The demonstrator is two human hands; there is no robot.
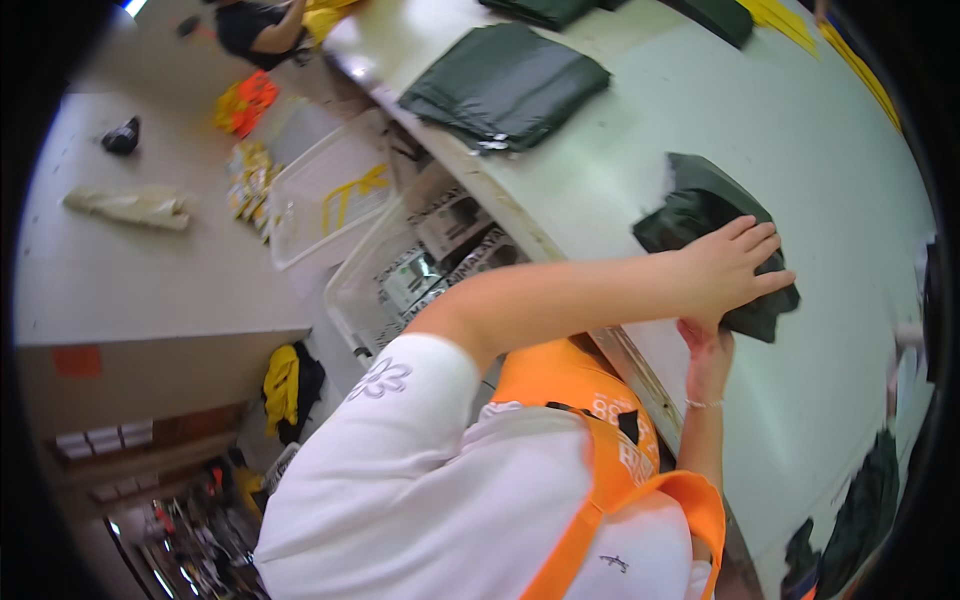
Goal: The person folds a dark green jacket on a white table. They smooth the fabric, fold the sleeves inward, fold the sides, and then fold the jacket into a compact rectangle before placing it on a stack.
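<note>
A small dark green folded bundle, apparently of fabric, is under my hands at the table's edge side. My left hand lies across its top with the fingers stretched and spread. Below it, my right hand reaches up to the bundle's near side; its fingers are mostly hidden by the left hand and the bundle. A larger dark green folded piece with a glossy surface lies flat farther off on the pale table.
More dark green folded pieces and yellow strips lie at the far side. Left of the table stand a white crate of printed packages and a white bin. Dark green cloth is at lower right. Another person stands upper left.
</note>
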